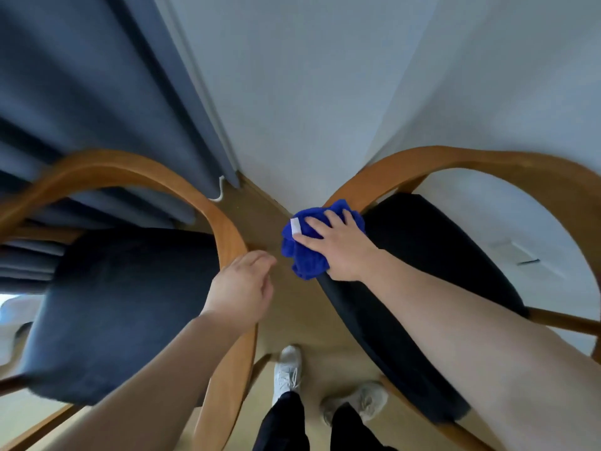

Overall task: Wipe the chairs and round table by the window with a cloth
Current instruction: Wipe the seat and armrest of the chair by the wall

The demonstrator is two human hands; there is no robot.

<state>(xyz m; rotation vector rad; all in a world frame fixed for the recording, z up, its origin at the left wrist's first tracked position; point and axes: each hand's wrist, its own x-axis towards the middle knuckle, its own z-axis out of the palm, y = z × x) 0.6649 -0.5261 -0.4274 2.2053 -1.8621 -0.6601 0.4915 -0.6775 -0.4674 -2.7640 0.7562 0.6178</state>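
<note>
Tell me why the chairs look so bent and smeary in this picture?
Head view: the wide-angle lens bows the wooden chair frames into arcs and stretches the forearms at the edges. The left chair seat and curtain are smeared by motion blur. Soft, even daylight, no glare. The blue cloth under the right hand is fairly sharp.

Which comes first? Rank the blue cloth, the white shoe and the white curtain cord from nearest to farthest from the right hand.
1. Blue cloth: under the right hand, touching it.
2. White curtain cord: up and left, by the curtain's foot.
3. White shoe: on the floor below.
</note>
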